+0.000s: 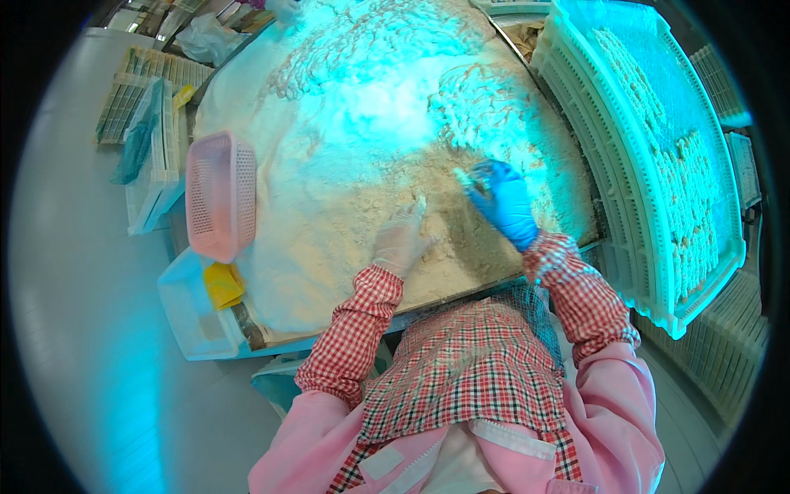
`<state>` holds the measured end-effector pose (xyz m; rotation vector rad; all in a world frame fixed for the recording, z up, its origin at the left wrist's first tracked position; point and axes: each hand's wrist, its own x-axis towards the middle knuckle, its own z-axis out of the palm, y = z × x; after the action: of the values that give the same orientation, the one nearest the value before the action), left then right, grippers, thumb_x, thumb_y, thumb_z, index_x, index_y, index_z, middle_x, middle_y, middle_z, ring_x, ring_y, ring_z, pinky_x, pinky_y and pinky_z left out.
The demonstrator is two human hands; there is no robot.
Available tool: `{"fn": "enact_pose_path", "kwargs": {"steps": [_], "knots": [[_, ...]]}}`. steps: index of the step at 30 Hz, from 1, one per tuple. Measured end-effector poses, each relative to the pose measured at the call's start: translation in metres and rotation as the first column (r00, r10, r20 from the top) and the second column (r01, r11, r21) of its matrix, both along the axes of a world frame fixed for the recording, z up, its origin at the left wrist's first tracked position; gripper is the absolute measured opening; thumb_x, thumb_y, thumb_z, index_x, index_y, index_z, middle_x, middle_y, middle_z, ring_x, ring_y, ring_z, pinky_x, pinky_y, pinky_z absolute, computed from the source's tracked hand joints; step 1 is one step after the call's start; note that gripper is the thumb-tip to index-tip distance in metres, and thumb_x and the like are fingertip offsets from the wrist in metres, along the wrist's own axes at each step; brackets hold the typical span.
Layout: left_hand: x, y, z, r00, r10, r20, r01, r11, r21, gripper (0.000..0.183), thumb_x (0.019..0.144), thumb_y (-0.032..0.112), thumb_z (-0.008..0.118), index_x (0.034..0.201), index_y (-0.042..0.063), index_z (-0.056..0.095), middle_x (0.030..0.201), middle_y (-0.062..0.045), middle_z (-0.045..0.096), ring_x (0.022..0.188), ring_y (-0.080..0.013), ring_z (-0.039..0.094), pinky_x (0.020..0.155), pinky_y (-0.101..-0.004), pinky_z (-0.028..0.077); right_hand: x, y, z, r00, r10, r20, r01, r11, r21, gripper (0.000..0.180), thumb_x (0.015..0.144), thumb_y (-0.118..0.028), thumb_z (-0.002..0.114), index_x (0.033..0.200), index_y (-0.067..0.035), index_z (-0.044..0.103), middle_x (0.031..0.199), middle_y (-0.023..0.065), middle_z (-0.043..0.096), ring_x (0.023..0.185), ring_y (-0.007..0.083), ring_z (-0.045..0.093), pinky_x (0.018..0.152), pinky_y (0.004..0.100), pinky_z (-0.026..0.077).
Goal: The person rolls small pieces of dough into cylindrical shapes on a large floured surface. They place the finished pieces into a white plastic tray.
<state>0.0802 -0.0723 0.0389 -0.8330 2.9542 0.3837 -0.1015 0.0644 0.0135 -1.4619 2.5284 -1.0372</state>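
Observation:
My left hand [402,239], in a thin translucent glove dusted with powder, lies low over the pale flour-like powder [308,247] spread on the table. Its fingers point away from me and the thumb stands apart; nothing shows in it. To its right, my right hand [503,200] wears a blue glove and is blurred by motion. Something whitish shows at its fingertips, but whether that is a small piece or only powder cannot be told. Just beyond this hand lies a heap of powder-coated pieces [481,105]. A larger coated heap [370,37] spreads across the far side.
Stacked plastic trays [617,167] stand along the table's right side, the top one bearing rows of small pieces [694,210]. At the left edge are a pink perforated basket [211,197], a yellow cloth-like item [223,286] and a translucent bin [191,309]. More racks [154,92] stand farther left.

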Motion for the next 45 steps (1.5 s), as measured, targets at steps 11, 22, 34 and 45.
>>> {"fn": "enact_pose_path", "kwargs": {"steps": [11,22,34,45], "knots": [[-0.047,-0.002,-0.061,0.962,0.113,-0.25,-0.077,0.986,0.148,0.035,0.086,0.027,0.063,0.109,0.0,0.06,0.092,-0.011,0.064,0.077,-0.0243,0.064,0.065,-0.0345,0.051,-0.042,0.056,0.03,-0.288,0.353,0.89,0.327,0.91,-0.254,0.038,0.096,-0.023,0.052,0.123,0.004,0.053,0.112,0.0149,0.064,0.104,0.0236,0.061,0.092,0.0362,0.048],[-0.025,-0.03,-0.013,0.687,0.726,0.023,-0.161,0.121,0.98,0.028,0.096,0.018,0.051,0.114,-0.001,0.059,0.091,-0.009,0.067,0.077,-0.0137,0.065,0.063,-0.0247,0.051,0.013,0.016,-0.007,0.902,0.3,-0.31,-0.237,0.945,0.225,0.026,0.082,-0.015,0.061,0.108,-0.008,0.063,0.109,0.0102,0.063,0.097,0.0299,0.06,0.079,0.0409,0.05],[-0.022,0.014,0.023,0.695,0.709,-0.118,-0.085,0.245,0.966,0.026,0.095,0.013,0.054,0.115,-0.003,0.061,0.093,-0.005,0.065,0.075,-0.0084,0.058,0.066,-0.0221,0.046,0.0,0.018,-0.004,-0.354,0.343,0.87,0.43,0.886,-0.174,0.034,0.092,-0.015,0.056,0.122,0.0,0.053,0.112,0.0127,0.063,0.101,0.0272,0.062,0.088,0.0395,0.052],[-0.061,0.075,0.008,0.825,0.284,-0.488,-0.026,0.883,0.469,0.031,0.08,0.011,0.068,0.11,0.004,0.064,0.098,-0.006,0.061,0.08,-0.0166,0.057,0.071,-0.0331,0.046,0.017,0.018,0.012,-0.37,0.769,0.521,0.66,0.612,-0.436,0.047,0.093,-0.038,0.049,0.123,-0.002,0.05,0.116,0.0197,0.059,0.106,0.0331,0.058,0.092,0.0449,0.049]]}}
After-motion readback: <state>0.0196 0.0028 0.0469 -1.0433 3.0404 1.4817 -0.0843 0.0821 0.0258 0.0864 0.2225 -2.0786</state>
